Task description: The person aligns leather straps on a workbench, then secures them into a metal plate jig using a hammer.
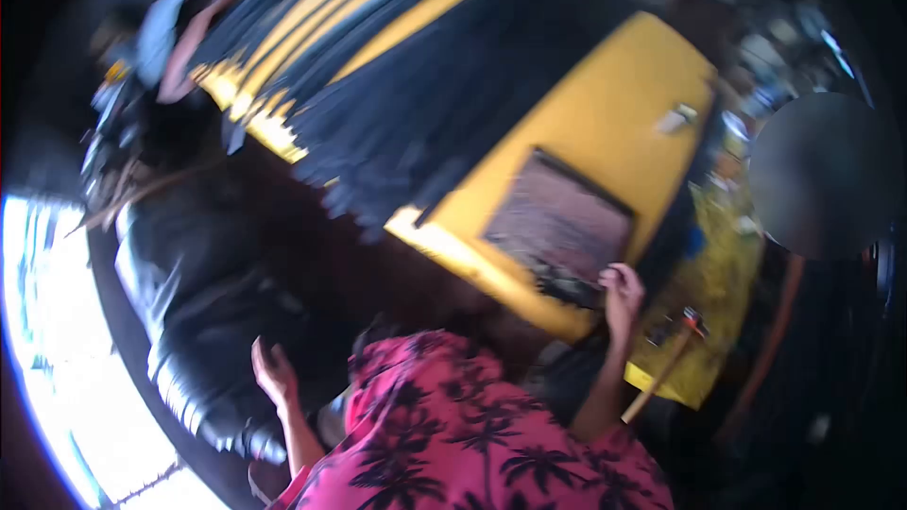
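My left hand (274, 373) hangs in the air beside a large, shiny black covered bundle (213, 312), its fingers stretched out and holding nothing. By the near right corner of a dark-edged, brownish-grey slab (562, 212) is my right hand (622, 291), with fingers curled together; whatever they grip is too small or blurred to make out. That slab lies on a yellow tabletop (652, 66). Long black strips (453, 66) are spread across the same table, their ends hanging over its near edge. A small pale object (676, 118) rests on the yellow surface.
Right of the table, a hammer (661, 373) with a wooden handle lies by a crumpled yellow sheet (723, 293). A person's arm (184, 57) reaches along the table's far left end. Another person (822, 175) is at the right, blurred. Bright daylight enters at lower left.
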The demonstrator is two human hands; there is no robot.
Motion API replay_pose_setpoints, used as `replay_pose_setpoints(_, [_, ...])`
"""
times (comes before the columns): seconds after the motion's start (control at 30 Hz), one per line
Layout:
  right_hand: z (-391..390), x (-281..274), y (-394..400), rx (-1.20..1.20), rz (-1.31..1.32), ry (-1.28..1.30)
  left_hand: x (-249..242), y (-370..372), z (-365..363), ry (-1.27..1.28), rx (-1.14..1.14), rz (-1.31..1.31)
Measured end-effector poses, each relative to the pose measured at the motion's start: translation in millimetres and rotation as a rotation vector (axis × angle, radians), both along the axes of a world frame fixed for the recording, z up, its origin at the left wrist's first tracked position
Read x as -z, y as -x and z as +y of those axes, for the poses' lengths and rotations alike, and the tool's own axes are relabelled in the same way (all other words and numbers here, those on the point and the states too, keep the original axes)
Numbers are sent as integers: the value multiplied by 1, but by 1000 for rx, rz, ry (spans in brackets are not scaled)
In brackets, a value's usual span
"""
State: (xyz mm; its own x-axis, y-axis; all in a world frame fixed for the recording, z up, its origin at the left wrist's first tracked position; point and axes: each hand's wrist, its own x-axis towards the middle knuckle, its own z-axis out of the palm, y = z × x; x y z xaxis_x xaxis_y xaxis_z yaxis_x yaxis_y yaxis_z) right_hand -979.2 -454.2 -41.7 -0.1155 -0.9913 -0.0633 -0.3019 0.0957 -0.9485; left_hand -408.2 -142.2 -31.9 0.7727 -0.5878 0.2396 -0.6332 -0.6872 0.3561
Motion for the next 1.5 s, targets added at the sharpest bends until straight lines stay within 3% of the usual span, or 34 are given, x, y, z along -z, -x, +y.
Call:
replay_pose_setpoints(0.1, [16, 20, 38, 221, 192, 41, 24, 0, -16, 41, 41, 45])
replay_pose_setpoints(0.23, [41, 1, 65, 595, 460, -73, 35, -18, -59, 142, 154, 106])
replay_pose_setpoints(0.3, [56, 5, 75, 720, 712, -263, 29, -22, -86, 138, 200, 119])
replay_pose_setpoints(0.37, [76, 17, 88, 730, 665, -291, 14, -11, -118, 181, 244, 216])
replay_pose_setpoints(0.47, [101, 0, 72, 538, 546, -615, 8, 6, -157, 227, 309, 280])
replay_pose_setpoints(0.57, [134, 41, 63, 506, 546, -398, 10, 17, -188, 237, 373, 358])
replay_pose_setpoints(0.63, [136, 42, 55, 558, 424, -535, 8, 34, -213, 194, 447, 426])
replay_pose_setpoints(0.73, [139, 31, 49, 672, 111, -406, 24, 35, -251, 201, 561, 429])
replay_pose_setpoints(0.83, [148, 65, 76, 599, 247, -469, 27, 43, -293, 261, 628, 461])
replay_pose_setpoints(0.87, [138, 50, 67, 743, 322, -318, 18, 50, -307, 239, 667, 478])
replay_pose_setpoints(0.9, [137, 24, 74, 652, 240, -542, 13, 55, -321, 217, 706, 493])
replay_pose_setpoints(0.97, [140, 33, 84, 699, -220, -568, 13, 56, -346, 230, 738, 500])
replay_pose_setpoints(1.0, [139, 41, 83, 728, -260, -597, 15, 55, -358, 251, 769, 524])
replay_pose_setpoints(1.1, [125, 27, 48, 763, -170, -595, 9, 63, -387, 258, 789, 606])
replay_pose_setpoints(1.13, [132, 64, 54, 790, 8, -624, 8, 64, -394, 245, 823, 603])
replay_pose_setpoints(1.23, [123, 65, 29, 747, 680, -628, 15, 62, -412, 230, 869, 644])
replay_pose_setpoints(1.27, [121, 60, 25, 752, 687, -632, 17, 65, -417, 229, 875, 689])
replay_pose_setpoints(1.33, [115, 46, 21, 770, 432, -559, 21, 67, -426, 242, 909, 738])
replay_pose_setpoints(1.43, [110, 21, 18, 721, 530, -556, 24, 70, -438, 207, 892, 832])
replay_pose_setpoints(1.47, [114, 21, 26, 658, 447, -528, 25, 68, -443, 201, 929, 804])
replay_pose_setpoints(1.5, [104, -14, 13, 678, 280, -519, 24, 67, -448, 194, 931, 813])
